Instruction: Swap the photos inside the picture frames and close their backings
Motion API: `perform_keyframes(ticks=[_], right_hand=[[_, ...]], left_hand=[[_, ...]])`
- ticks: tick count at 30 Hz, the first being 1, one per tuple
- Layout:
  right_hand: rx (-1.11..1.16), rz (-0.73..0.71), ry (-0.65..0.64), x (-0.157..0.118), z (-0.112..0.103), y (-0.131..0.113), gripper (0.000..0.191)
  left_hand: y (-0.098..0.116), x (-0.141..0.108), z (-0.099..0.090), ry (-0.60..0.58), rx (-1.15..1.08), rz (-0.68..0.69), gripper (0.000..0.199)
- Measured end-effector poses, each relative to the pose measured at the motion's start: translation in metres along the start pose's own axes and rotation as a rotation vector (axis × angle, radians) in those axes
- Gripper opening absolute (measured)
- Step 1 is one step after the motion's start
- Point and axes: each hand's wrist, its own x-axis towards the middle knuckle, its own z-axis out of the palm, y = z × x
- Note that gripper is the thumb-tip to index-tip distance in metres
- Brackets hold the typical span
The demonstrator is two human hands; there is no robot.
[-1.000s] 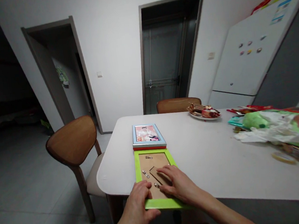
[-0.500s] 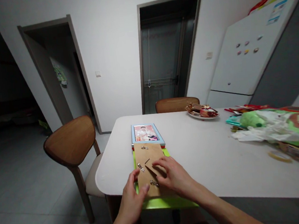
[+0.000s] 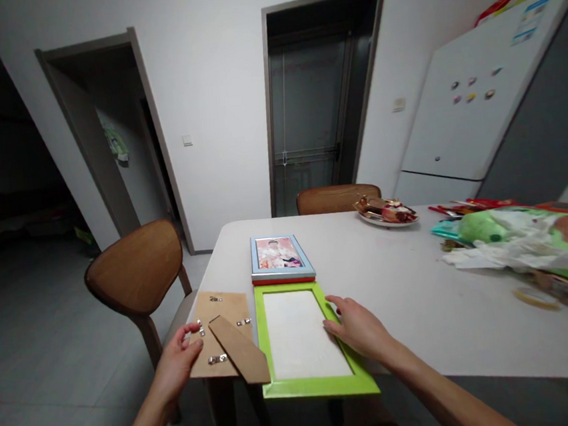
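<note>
My left hand (image 3: 180,357) pinches the left edge of a brown backing board (image 3: 227,305), which has metal clips and a flap-like stand (image 3: 242,354). The board lies left of a green frame (image 3: 321,387), partly past the table's front edge. White table surface shows through the green frame's opening, or a white sheet; I cannot tell which. My right hand (image 3: 358,326) rests at the frame's right side, fingers apart. Behind the green frame a light blue frame with a picture (image 3: 278,254) lies on top of something red (image 3: 284,280).
The white table (image 3: 396,282) bears a plate of items (image 3: 388,220) at the back and a pile of bags and wrappers (image 3: 517,237) at the right, with a tape roll (image 3: 536,300) nearby. A wooden chair (image 3: 136,271) stands at the left.
The backing board has moved left off the green frame with my left hand on it, uncovering the frame's opening. My right hand has left the board's stand and shifted right to the frame's edge.
</note>
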Motion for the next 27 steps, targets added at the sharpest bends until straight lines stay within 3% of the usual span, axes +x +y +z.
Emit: perform_keyframes(ticks=[6,9,13,16,18,20,24,27], right_hand=[[0.010,0.054,-0.024,0.002,0.005,0.001,0.052],[0.110,0.118,-0.001,0.003,-0.001,-0.001,0.057],[0.653,0.295,-0.094,-0.004,-0.014,-0.012,0.067],[1.151,0.364,-0.183,-0.014,-0.028,-0.027,0.074],[1.311,0.353,-0.183,-0.021,-0.037,-0.038,0.078],[1.348,0.331,-0.174,-0.025,-0.043,-0.046,0.081],[1.301,0.290,-0.190,-0.026,-0.045,-0.048,0.084],[1.195,0.269,-0.169,-0.021,-0.039,-0.036,0.084]], left_hand=[[-0.004,0.014,-0.006,0.122,0.325,0.097,0.032],[0.005,0.006,0.008,0.166,0.390,0.178,0.037],[0.032,-0.025,0.058,0.072,0.386,0.406,0.038],[0.052,-0.052,0.103,-0.094,0.375,0.574,0.045],[0.061,-0.064,0.127,-0.172,0.400,0.668,0.055],[0.066,-0.070,0.140,-0.175,0.416,0.748,0.058],[0.072,-0.070,0.141,-0.170,0.424,0.910,0.044],[0.073,-0.066,0.125,-0.036,0.362,0.924,0.042]])
